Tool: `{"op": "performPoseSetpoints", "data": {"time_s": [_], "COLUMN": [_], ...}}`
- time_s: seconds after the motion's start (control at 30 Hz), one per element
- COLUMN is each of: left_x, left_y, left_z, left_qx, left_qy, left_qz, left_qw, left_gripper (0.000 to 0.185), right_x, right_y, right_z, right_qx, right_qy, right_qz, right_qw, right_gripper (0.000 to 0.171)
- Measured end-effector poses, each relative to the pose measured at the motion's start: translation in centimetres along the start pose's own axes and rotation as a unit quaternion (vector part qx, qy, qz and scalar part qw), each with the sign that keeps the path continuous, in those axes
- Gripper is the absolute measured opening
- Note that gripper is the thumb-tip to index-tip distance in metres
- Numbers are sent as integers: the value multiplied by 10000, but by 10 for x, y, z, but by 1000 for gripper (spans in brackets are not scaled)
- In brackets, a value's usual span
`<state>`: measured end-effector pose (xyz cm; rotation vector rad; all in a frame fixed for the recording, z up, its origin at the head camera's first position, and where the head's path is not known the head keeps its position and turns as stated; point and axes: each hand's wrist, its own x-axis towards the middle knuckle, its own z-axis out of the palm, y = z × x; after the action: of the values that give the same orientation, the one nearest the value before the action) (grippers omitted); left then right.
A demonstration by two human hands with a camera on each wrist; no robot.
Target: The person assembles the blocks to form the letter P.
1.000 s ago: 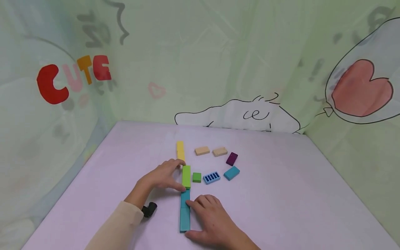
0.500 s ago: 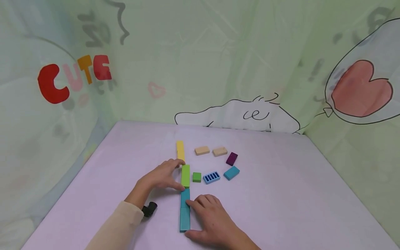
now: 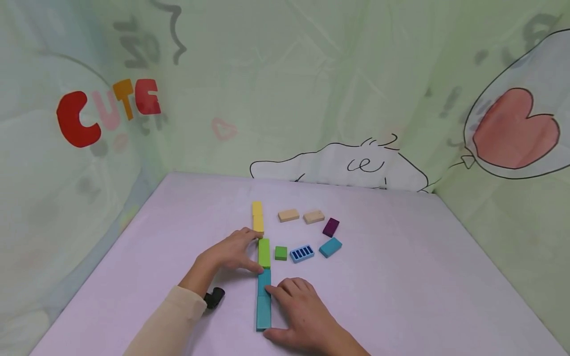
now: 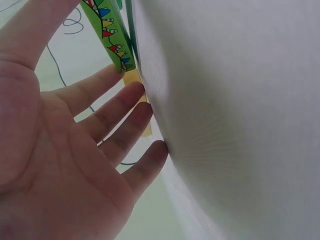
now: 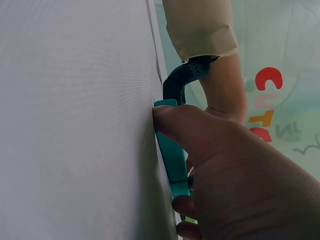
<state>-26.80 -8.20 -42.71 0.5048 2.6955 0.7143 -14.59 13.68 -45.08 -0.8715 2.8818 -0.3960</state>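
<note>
A row of blocks runs away from me on the lilac table: two teal blocks nearest, then a green block, then yellow blocks. My left hand lies flat at the green block's left side, thumb and forefinger touching it. In the left wrist view its fingers are straight beside the green block and a yellow block. My right hand rests against the teal blocks' right side, and its thumb presses the teal block.
Loose blocks lie right of the row: a small green square, a blue striped block, a teal block, a purple block and two beige blocks. Printed curtain walls enclose the table. A black strap sits at my left wrist.
The green block has shifted slightly left, into line with the teal blocks. Both hands have stayed almost where they were.
</note>
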Motion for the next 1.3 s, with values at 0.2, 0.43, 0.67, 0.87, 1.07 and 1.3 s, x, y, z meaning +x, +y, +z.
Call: {"op": "performPoseSetpoints", "data": {"time_s": [0.2, 0.43, 0.67, 0.87, 1.07, 1.3], "left_x": [0, -1, 0, 0, 1, 3], "left_y": [0, 2, 4, 5, 4, 3], "left_z": [0, 1, 3, 3, 2, 2], "left_qx": [105, 56, 103, 87, 130, 232], "left_qy": [-11, 16, 166, 167, 190, 214], "left_qz": [-6, -34, -34, -72, -51, 6], "left_qw": [9999, 10000, 9998, 9998, 9997, 9995], "left_gripper": [91, 85, 75, 75, 76, 76], "right_x": [0, 0, 1, 2, 2, 2], "right_y": [0, 0, -1, -2, -2, -1], "right_z": [1, 0, -1, -1, 0, 1], "right_qx": [9, -1, 78, 57, 51, 0], "right_qy": [1, 3, -147, -226, -229, -209], "right_qz": [48, 56, 206, 266, 272, 283], "right_qw": [10000, 10000, 9997, 9994, 9994, 9994], "right_gripper": [79, 79, 80, 81, 81, 81]}}
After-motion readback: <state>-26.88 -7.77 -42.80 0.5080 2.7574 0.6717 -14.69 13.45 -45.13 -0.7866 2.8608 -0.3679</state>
